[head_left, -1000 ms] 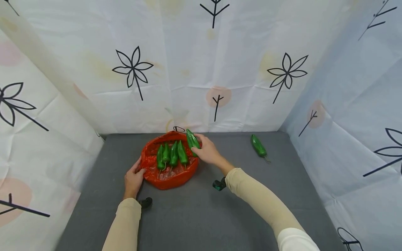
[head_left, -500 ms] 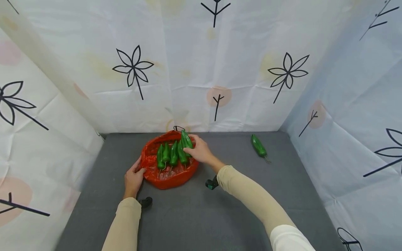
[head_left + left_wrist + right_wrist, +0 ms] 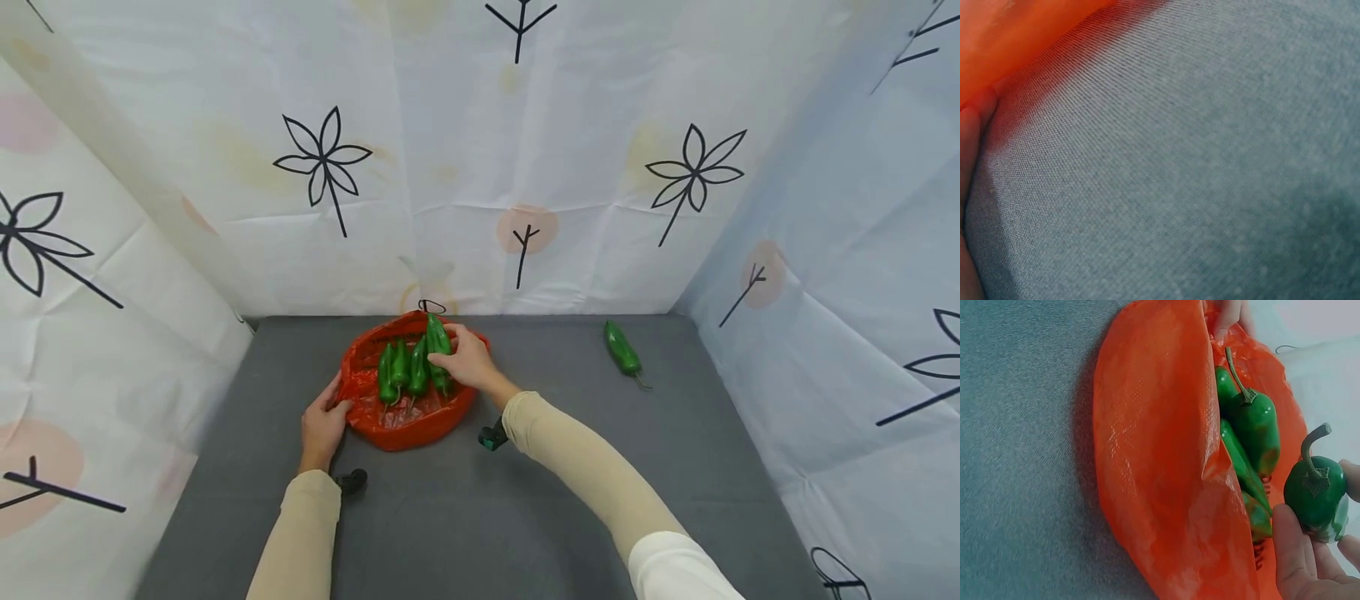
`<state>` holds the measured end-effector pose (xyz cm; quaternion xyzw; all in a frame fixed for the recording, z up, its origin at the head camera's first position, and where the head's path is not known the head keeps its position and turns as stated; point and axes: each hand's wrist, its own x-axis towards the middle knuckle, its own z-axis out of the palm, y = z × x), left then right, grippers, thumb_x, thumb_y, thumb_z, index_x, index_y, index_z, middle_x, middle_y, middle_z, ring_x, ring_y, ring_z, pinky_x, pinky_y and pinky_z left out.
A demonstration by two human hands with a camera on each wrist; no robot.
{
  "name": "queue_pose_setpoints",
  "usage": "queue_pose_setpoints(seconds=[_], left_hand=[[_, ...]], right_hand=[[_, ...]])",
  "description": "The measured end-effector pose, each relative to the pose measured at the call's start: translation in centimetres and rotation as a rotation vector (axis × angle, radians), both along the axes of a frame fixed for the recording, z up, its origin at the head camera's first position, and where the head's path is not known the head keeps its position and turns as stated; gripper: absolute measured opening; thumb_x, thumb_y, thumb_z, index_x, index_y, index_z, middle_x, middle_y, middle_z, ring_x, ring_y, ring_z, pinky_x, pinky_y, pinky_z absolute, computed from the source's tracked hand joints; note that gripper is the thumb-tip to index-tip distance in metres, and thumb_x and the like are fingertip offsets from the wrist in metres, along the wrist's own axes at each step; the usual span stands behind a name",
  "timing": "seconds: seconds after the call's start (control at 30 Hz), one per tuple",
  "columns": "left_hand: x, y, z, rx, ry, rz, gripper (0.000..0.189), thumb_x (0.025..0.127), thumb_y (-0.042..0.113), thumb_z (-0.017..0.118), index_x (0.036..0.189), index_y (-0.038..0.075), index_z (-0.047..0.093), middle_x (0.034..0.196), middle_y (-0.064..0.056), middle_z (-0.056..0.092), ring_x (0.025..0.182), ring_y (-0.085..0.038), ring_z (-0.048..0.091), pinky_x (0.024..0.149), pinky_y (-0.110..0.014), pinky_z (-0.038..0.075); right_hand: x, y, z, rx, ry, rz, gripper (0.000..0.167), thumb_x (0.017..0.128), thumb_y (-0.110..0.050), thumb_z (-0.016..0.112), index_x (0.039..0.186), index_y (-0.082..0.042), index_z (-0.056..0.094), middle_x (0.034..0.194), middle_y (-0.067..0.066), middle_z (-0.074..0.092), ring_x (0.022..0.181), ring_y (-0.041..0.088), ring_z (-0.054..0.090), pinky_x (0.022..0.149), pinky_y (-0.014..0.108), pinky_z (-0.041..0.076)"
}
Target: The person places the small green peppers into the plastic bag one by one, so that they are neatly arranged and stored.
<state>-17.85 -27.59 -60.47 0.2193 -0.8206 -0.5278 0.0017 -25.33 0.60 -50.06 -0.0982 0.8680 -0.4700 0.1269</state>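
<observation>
A red plastic bag (image 3: 405, 438) lies with its mouth spread wide and its edge rolled into a rim, several green peppers (image 3: 401, 367) side by side inside. At its left rim my left hand (image 3: 322, 427) holds the plastic between thumb and fingers; the left wrist view catches only the finger edges (image 3: 969, 150) below the orange-red plastic (image 3: 1016, 37). Over the right side of the bag, my right hand (image 3: 471, 363) grips one green pepper (image 3: 1314, 495) around its body. Its stem faces the right wrist camera, and it overlaps a pepper in the bag in the head view.
Another green pepper (image 3: 622, 348) lies alone on the grey tabletop (image 3: 555, 533), toward the back right. White patterned fabric (image 3: 450, 167) rises behind the table and along both sides. A small dark wrist camera (image 3: 492, 435) sits beneath the right wrist.
My right hand has carried its pepper leftward from the bag's right rim to beside the peppers inside. My left hand keeps its hold on the rim. The head view has shifted slightly.
</observation>
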Motion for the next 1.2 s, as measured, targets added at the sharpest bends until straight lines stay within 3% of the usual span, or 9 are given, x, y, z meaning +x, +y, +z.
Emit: queue_pose_setpoints(seconds=[0.13,0.37,0.57,1.2], left_hand=[[-0.1,0.0,-0.1,-0.006,0.000,-0.007,0.060,0.100,0.023,0.055,0.154,0.046,0.039,0.159,-0.007,0.048,0.150,-0.030,0.041,0.123,-0.055,0.032],[-0.1,-0.2,0.0,0.005,0.004,0.000,0.060,0.100,0.023,0.055,0.153,0.046,0.039,0.158,-0.007,0.049,0.149,-0.030,0.042,0.123,-0.055,0.032],[0.0,-0.1,-0.1,0.004,0.012,0.002,0.059,0.100,0.024,0.055,0.153,0.046,0.041,0.158,-0.006,0.049,0.150,-0.029,0.042,0.124,-0.054,0.032],[-0.1,-0.2,-0.3,0.009,0.011,-0.004,0.059,0.100,0.024,0.056,0.152,0.047,0.041,0.158,-0.005,0.049,0.149,-0.028,0.042,0.123,-0.054,0.032]], right_hand=[[-0.2,-0.6,-0.4,-0.016,-0.024,-0.020,0.070,0.096,-0.034,0.071,0.155,-0.015,0.041,0.130,0.015,0.062,0.081,0.020,0.068,0.072,0.034,0.057],[-0.6,-1.9,-1.0,-0.084,-0.075,-0.043,0.076,0.094,-0.034,0.073,0.156,-0.011,0.037,0.129,0.016,0.062,0.083,0.034,0.072,0.069,0.035,0.059],[-0.9,-2.6,-1.6,-0.081,-0.096,-0.067,0.076,0.092,-0.033,0.075,0.155,-0.011,0.039,0.120,0.014,0.067,0.075,0.017,0.069,0.066,0.031,0.060],[-1.0,-3.3,-2.2,-0.024,-0.067,-0.065,0.075,0.093,-0.034,0.074,0.154,-0.006,0.040,0.115,0.016,0.070,0.069,0.016,0.069,0.072,0.033,0.061]])
